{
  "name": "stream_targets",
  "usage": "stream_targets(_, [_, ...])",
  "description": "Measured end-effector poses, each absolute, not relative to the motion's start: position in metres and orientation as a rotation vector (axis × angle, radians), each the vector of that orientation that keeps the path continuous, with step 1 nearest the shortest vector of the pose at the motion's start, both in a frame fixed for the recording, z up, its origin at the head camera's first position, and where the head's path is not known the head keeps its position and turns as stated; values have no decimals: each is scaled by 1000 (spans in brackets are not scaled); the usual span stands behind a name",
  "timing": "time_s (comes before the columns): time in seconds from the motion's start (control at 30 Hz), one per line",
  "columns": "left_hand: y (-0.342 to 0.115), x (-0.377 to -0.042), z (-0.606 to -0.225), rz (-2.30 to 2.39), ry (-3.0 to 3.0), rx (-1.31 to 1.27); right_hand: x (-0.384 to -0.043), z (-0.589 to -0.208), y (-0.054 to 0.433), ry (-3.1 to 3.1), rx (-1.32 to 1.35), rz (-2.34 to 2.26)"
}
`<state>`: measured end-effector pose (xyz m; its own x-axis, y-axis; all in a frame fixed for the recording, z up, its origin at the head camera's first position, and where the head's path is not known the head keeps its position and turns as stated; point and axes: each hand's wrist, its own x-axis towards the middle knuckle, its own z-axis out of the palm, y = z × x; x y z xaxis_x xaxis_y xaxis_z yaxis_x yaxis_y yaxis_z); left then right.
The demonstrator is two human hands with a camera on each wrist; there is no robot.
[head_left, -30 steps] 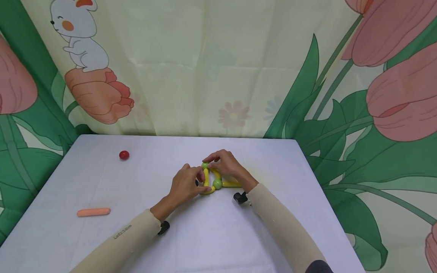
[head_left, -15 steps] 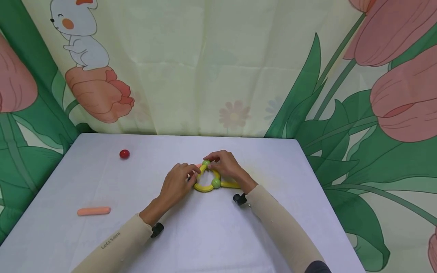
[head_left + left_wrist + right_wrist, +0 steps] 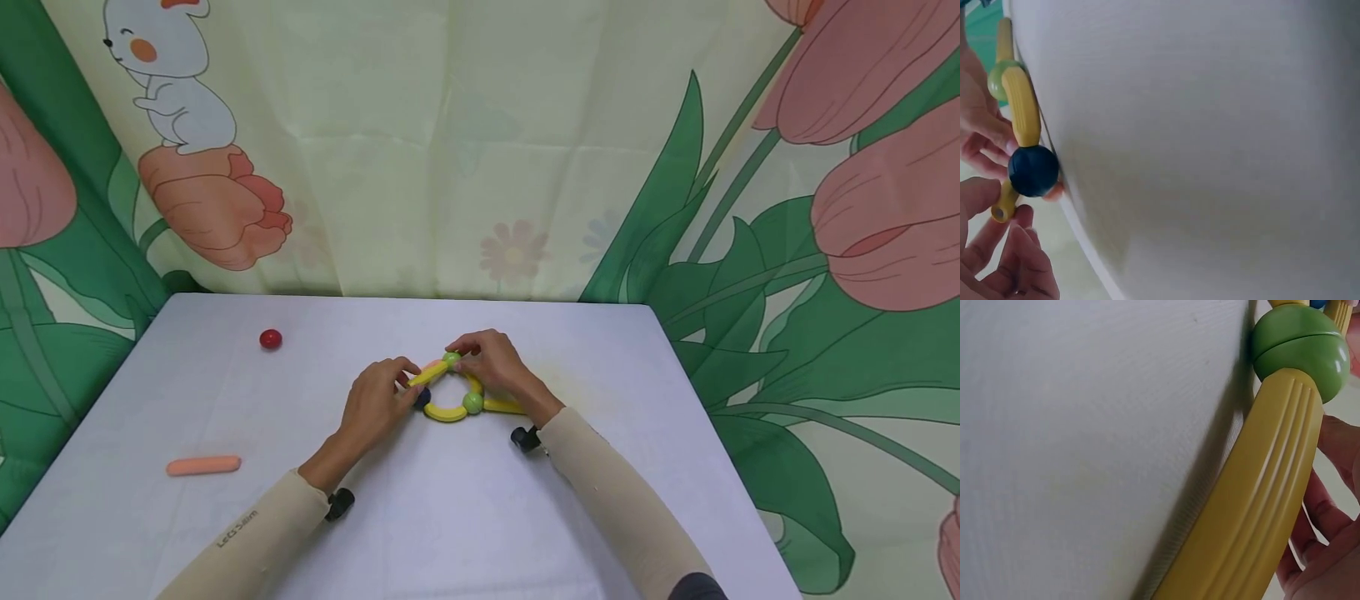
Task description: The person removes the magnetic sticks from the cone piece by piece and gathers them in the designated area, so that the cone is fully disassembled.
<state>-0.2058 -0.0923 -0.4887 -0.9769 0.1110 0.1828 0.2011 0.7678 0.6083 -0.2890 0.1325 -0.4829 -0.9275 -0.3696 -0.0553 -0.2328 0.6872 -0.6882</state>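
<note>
A ring of yellow magnetic rods and balls lies mid-table. My left hand (image 3: 375, 400) pinches the free end of a yellow rod (image 3: 429, 372) between thumb and finger; that end also shows in the left wrist view as a yellow tip (image 3: 1004, 209). Beside those fingers sits a dark blue ball (image 3: 1034, 170), joined to a curved yellow rod (image 3: 446, 413). My right hand (image 3: 492, 360) grips the far green ball (image 3: 452, 359) with its fingertips. A nearer green ball (image 3: 473, 402) links the curved rod to a straight yellow rod (image 3: 503, 406).
On the white table (image 3: 420, 533), a red ball (image 3: 271, 339) lies at the back left and a loose orange rod (image 3: 203, 466) nearer the front left. A printed curtain (image 3: 390, 167) hangs behind the table's back edge.
My left hand has moved left, swinging the yellow rod's free end outward from the far green ball. The dark blue ball has come into view. My right hand stays at the green ball.
</note>
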Motion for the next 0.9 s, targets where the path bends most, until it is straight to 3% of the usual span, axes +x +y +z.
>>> stream_targets(0.57, [-111, -197, -478, -1111, -2699, -66, -282, -479, 120, 2932, -553, -786])
stream_targets(0.9, [-194, -163, -444, -1178, -2808, 3, -281, -482, 123, 2917, -531, -834])
